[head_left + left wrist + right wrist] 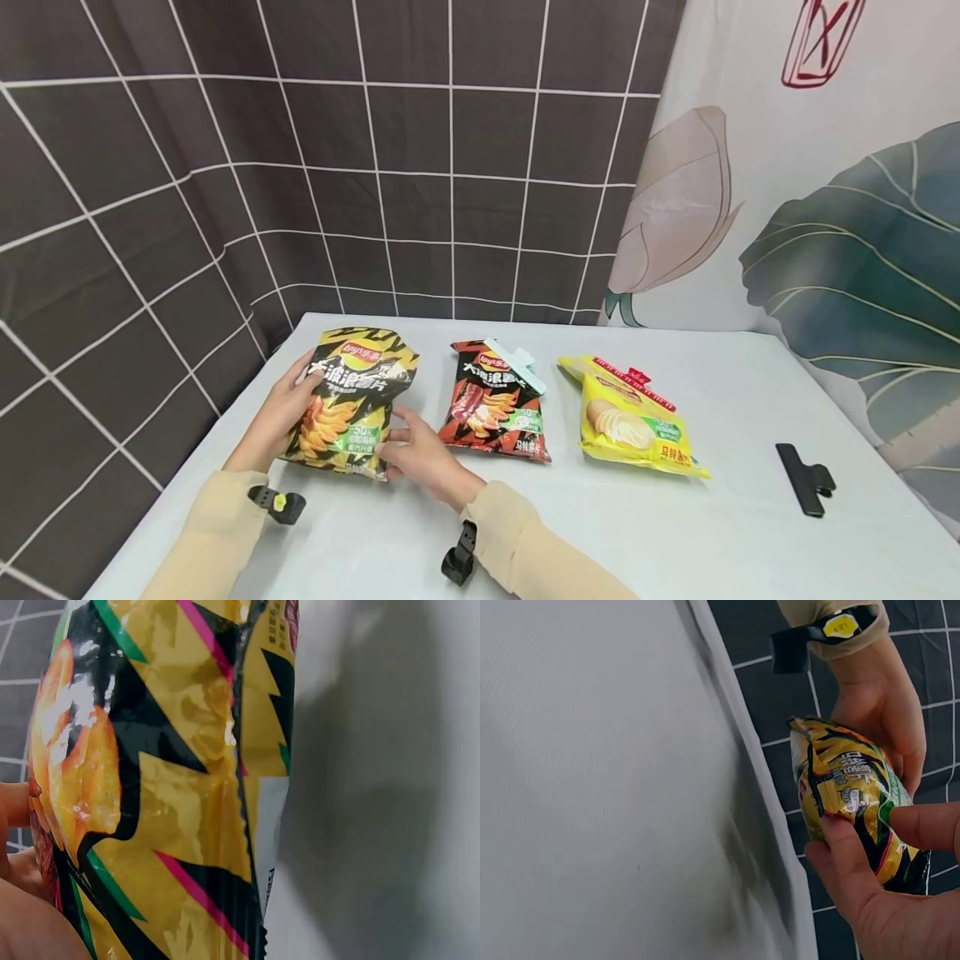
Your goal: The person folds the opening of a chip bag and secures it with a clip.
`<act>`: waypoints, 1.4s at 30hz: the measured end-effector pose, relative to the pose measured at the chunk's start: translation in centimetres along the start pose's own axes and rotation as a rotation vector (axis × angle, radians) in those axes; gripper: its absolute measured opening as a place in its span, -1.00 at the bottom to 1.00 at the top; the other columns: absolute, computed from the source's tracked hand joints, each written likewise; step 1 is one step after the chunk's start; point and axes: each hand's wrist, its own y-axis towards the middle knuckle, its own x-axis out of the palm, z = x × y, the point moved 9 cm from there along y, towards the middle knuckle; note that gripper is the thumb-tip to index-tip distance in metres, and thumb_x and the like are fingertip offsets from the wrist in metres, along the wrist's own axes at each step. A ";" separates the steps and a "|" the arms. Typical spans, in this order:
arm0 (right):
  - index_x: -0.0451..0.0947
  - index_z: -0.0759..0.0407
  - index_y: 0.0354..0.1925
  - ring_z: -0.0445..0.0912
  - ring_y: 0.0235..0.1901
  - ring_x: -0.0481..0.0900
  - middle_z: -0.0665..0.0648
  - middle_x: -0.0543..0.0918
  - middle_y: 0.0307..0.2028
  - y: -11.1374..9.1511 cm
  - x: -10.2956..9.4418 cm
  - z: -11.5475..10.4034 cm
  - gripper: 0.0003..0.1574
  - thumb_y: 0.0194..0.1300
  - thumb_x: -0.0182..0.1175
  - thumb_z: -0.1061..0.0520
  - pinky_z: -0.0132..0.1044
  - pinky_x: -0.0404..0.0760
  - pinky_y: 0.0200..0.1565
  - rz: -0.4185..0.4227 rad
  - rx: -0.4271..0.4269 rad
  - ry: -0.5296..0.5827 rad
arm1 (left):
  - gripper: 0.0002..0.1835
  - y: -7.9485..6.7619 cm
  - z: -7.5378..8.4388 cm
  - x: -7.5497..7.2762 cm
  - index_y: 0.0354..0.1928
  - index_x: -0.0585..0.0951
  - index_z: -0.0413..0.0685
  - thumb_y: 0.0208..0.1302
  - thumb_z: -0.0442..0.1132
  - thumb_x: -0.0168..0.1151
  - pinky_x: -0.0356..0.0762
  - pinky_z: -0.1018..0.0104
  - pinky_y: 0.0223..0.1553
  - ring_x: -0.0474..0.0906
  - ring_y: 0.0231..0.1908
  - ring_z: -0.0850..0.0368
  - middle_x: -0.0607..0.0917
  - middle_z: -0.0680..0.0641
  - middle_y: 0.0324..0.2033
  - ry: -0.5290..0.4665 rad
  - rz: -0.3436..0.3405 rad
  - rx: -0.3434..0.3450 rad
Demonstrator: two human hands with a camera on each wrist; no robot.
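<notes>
In the head view a yellow-and-black Lay's potato chip bag [341, 417] is held upright, tilted back, at the left of the table. My left hand [281, 412] grips its left side, thumb on the front. My right hand [427, 458] pinches the lower right edge. In the left wrist view the side of the chip bag [187, 802] fills the middle, with left fingers [22, 870] at its edge. From the right wrist, the right thumb and fingers [847, 862] are seen closed on the bag's bottom end.
A red-and-black chip bag [487, 417] with a pale blue clip [517, 367] across its top lies to the right. Beyond it is a yellow chip bag [637, 425] with a red clip [633, 383]. A black clip [802, 479] lies at the right of the white table [675, 533].
</notes>
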 end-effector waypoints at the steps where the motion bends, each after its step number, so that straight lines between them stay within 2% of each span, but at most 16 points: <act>1: 0.03 0.16 0.47 -0.08 -0.24 0.66 0.24 0.56 0.05 -0.2 -0.2 -0.2 -0.09 0.27 0.21 0.24 -0.24 0.69 -0.21 0.008 -0.007 -0.013 | -0.34 -0.2 0.2 0.1 0.52 -0.20 0.31 0.48 0.09 -0.28 0.26 -0.08 0.24 0.16 0.31 -0.27 -0.09 -0.33 0.48 -0.011 -0.003 0.007; 8: 0.07 0.12 0.46 -0.13 -0.35 0.66 0.26 0.54 0.07 -1.4 -1.3 -1.4 -0.12 0.28 0.23 0.20 -0.26 0.69 -0.32 0.030 -0.042 -0.058 | -0.35 -1.4 1.4 0.7 0.52 -0.18 0.36 0.49 0.08 -0.26 0.37 0.12 0.08 0.22 0.26 -0.17 -0.02 -0.29 0.47 -0.082 -0.005 0.013; 15: 0.10 0.13 0.44 -0.03 -0.27 0.67 0.30 0.55 0.08 -2.8 -2.9 -2.3 -0.14 0.28 0.23 0.19 -0.22 0.70 -0.32 0.043 -0.071 -0.057 | -0.36 -2.6 2.8 2.0 0.52 -0.15 0.40 0.50 0.05 -0.23 0.45 0.34 -0.11 0.28 0.20 -0.10 0.07 -0.26 0.43 -0.166 -0.025 0.016; 18: 0.07 0.15 0.45 0.01 -0.23 0.67 0.33 0.54 0.09 -3.5 -3.7 -2.7 -0.14 0.30 0.21 0.15 -0.21 0.70 -0.32 0.033 -0.094 -0.065 | -0.37 -3.1 3.5 2.8 0.51 -0.14 0.42 0.50 0.04 -0.23 0.48 0.38 -0.14 0.32 0.17 -0.06 0.12 -0.25 0.41 -0.200 -0.038 0.029; 27: 0.06 0.16 0.44 -0.02 -0.16 0.64 0.33 0.54 0.04 -5.5 -7.0 -2.9 -0.14 0.33 0.20 -0.03 -0.18 0.70 -0.35 0.035 -0.133 -0.124 | -0.38 -4.3 5.3 6.0 0.50 -0.08 0.46 0.51 -0.01 -0.17 0.50 0.24 -0.01 0.37 0.19 -0.12 0.23 -0.24 0.37 -0.265 -0.095 0.073; 34: 0.01 0.19 0.44 0.07 -0.02 0.63 0.44 0.44 0.19 -7.5 -9.9 -2.7 -0.12 0.34 0.19 -0.02 -0.16 0.70 -0.36 0.042 -0.138 -0.145 | -0.39 -5.6 6.5 9.3 0.50 -0.01 0.37 0.50 -0.08 -0.12 0.41 0.04 0.18 0.35 0.25 -0.17 0.22 -0.22 0.38 -0.317 -0.134 0.108; 38: 0.03 0.22 0.41 0.06 -0.09 0.65 0.46 0.46 0.13 -8.6 -11.5 -2.9 -0.16 0.34 0.18 0.02 -0.16 0.70 -0.38 0.052 -0.150 -0.198 | -0.38 -6.3 7.0 11.1 0.50 0.01 0.29 0.48 -0.13 -0.09 0.37 -0.04 0.24 0.34 0.27 -0.20 0.25 -0.24 0.37 -0.353 -0.154 0.152; 42: -0.01 0.25 0.40 0.06 -0.10 0.65 0.49 0.44 0.14 -9.5 -13.1 -2.6 -0.13 0.33 0.19 0.04 -0.17 0.70 -0.37 0.054 -0.138 -0.230 | -0.36 -6.9 7.3 12.7 0.50 0.03 0.25 0.46 -0.16 -0.04 0.40 0.00 0.23 0.39 0.24 -0.17 0.31 -0.25 0.33 -0.375 -0.178 0.185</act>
